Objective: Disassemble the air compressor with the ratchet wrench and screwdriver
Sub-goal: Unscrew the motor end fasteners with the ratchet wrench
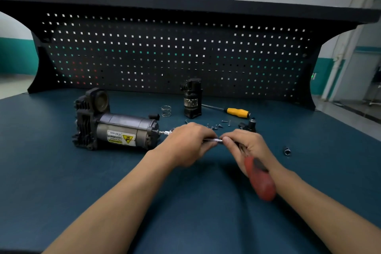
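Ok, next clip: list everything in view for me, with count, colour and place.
air compressor: one, black and grey, left of centre, lying on its side.
spring: one, silver, behind the compressor's right end.
detached block: one, black, upright near the pegboard.
screwdriver: one, yellow handle, right of the block.
screws: several, silver, loose in front of the screwdriver.
small fitting: one, black, right of the screws.
socket: one, silver, far right, alone.
ratchet wrench: one, red handle, blurred, tip at the compressor's end.
table: one, blue.
left hand: grips the wrench near its tip.
right hand: grips the wrench further back.
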